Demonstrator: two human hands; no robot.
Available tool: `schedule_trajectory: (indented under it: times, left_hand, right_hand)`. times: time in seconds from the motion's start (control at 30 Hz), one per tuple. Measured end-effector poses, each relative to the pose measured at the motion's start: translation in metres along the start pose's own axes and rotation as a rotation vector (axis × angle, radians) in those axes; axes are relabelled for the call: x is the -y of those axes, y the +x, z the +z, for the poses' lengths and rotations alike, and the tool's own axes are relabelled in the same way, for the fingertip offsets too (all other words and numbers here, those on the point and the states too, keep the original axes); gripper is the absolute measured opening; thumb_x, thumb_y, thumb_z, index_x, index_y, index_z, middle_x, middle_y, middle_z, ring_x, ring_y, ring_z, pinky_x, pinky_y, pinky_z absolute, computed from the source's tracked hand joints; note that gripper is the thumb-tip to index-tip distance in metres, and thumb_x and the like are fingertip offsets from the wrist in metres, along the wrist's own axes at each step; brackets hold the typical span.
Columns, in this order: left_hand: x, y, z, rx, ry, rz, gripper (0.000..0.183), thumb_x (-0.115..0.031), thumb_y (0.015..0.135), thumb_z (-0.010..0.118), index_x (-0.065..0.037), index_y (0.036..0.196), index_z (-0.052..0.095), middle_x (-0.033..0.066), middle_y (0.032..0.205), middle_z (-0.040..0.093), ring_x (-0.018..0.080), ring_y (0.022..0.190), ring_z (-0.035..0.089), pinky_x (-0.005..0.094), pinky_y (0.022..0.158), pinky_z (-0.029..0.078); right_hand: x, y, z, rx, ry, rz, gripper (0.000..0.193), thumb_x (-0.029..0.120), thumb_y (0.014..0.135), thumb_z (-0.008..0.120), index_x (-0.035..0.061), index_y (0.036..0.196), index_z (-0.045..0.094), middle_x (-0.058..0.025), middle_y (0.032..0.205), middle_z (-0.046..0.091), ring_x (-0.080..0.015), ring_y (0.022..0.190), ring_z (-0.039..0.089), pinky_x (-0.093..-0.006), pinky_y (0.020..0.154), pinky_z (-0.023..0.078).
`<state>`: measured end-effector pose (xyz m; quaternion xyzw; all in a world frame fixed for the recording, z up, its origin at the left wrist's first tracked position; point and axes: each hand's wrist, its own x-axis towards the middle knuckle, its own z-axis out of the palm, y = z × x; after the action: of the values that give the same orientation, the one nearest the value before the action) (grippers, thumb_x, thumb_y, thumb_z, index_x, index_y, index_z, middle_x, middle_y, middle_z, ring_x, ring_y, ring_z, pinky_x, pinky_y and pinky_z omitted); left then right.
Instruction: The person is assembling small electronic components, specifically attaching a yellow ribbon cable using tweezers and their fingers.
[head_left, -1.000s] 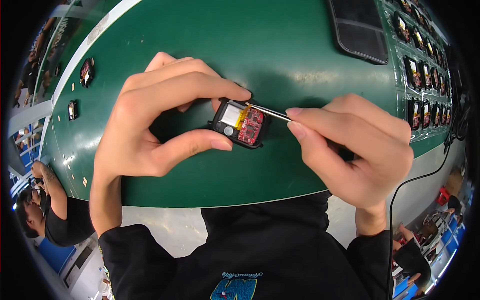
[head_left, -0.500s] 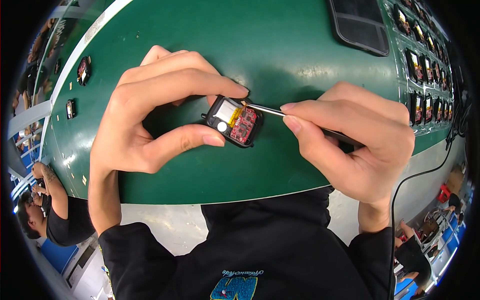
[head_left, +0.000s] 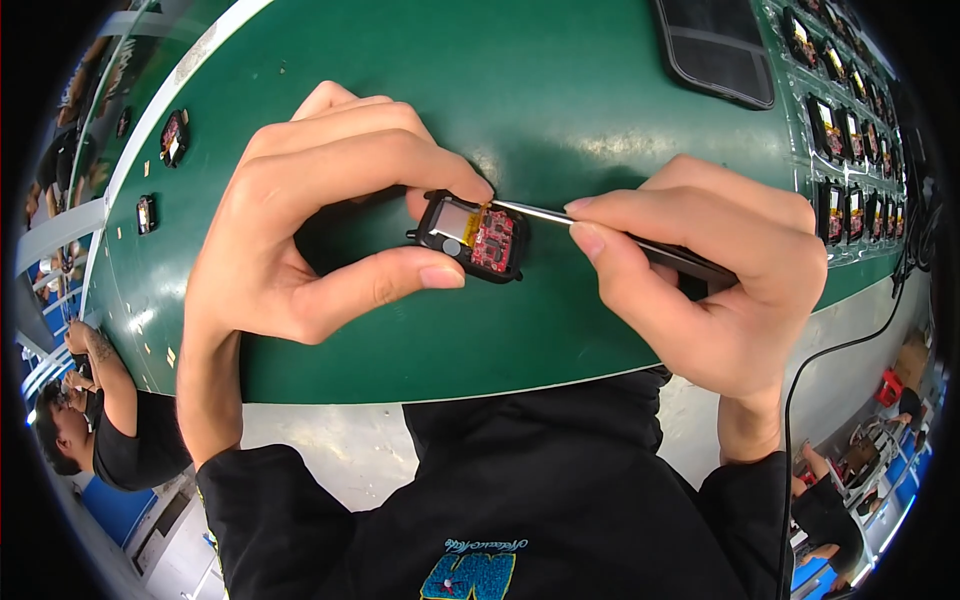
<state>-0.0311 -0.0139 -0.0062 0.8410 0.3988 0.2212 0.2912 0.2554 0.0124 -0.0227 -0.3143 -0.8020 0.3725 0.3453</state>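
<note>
While the left hand (head_left: 262, 215) pinches a small black-cased device (head_left: 470, 238) between thumb and fingers above the worktop (head_left: 560, 340), the right hand (head_left: 715, 265) has a narrow, closed grip on a slim metal-tipped tool (head_left: 535, 211). Its tip is right by the upper edge of the case, near the left index fingertip; can't tell if it's actually touching.

Progress-wise, looks like the guts are in: silver battery (head_left: 453, 219) and red circuit board (head_left: 495, 245) sit side by side, yellow tape (head_left: 470, 231) between them. No cover over the open face though, so it's not closed up yet. Plenty of similar open units (head_left: 827, 127) fill the clear plastic tray (head_left: 840, 173) on the right.

Texture stuff: case is dark with rounded corners, battery's smooth and flat, board's bumpy with tiny parts, a pale round disc (head_left: 451, 246) sits below the battery, and the green worktop has a slight sheen.
</note>
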Motion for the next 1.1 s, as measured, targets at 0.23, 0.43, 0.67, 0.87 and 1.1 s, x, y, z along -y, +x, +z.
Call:
schedule_trajectory:
  times: [0.23,0.43,0.67,0.87,1.1]
  left_hand:
    - [0.001,-0.001,0.001,-0.007,0.008,-0.015,0.055,-0.039,0.073,0.09,0.003,0.106,0.081,0.0109,0.094,0.077,0.0212,0.074,0.06,0.0373,0.079,0.039]
    - [0.001,-0.001,0.001,-0.008,0.003,-0.006,0.055,-0.04,0.073,0.091,0.003,0.106,0.08,0.0107,0.095,0.078,0.0212,0.074,0.06,0.0372,0.078,0.039]
    - [0.003,0.001,0.001,0.0,0.008,0.002,0.056,-0.041,0.074,0.091,0.004,0.106,0.08,0.0103,0.096,0.078,0.0204,0.074,0.059,0.0364,0.077,0.039]
    - [0.0,-0.002,-0.001,-0.003,0.02,0.001,0.056,-0.039,0.071,0.092,0.002,0.107,0.08,0.0087,0.094,0.077,0.0193,0.072,0.057,0.0355,0.076,0.038]
    - [-0.005,0.003,0.004,-0.053,0.039,-0.01,0.052,-0.023,0.066,0.094,-0.002,0.112,0.08,0.0026,0.081,0.066,0.0172,0.071,0.055,0.0345,0.076,0.037]
  right_hand:
    - [-0.002,-0.002,0.001,-0.025,-0.027,-0.053,0.018,-0.01,0.077,0.082,-0.0035,0.094,0.084,-0.0054,0.069,0.069,-0.0071,0.053,0.056,-0.0234,0.049,0.037]
    - [0.0,-0.001,0.001,-0.014,-0.05,-0.061,0.019,-0.01,0.077,0.083,-0.003,0.094,0.085,-0.0054,0.071,0.07,-0.0069,0.053,0.055,-0.0231,0.048,0.037]
    - [-0.003,0.0,0.001,0.018,-0.073,-0.115,0.019,-0.012,0.077,0.081,-0.0041,0.094,0.084,-0.0072,0.071,0.07,-0.0109,0.055,0.062,-0.0241,0.048,0.04]
    - [0.0,-0.001,0.002,-0.008,-0.022,-0.084,0.017,-0.011,0.078,0.082,-0.0036,0.093,0.084,-0.0066,0.069,0.07,-0.0085,0.054,0.058,-0.0234,0.048,0.037]
    - [-0.001,-0.006,-0.007,-0.102,0.017,-0.028,0.015,-0.007,0.079,0.083,-0.0034,0.093,0.084,-0.0053,0.068,0.068,-0.0061,0.052,0.053,-0.0227,0.049,0.034]
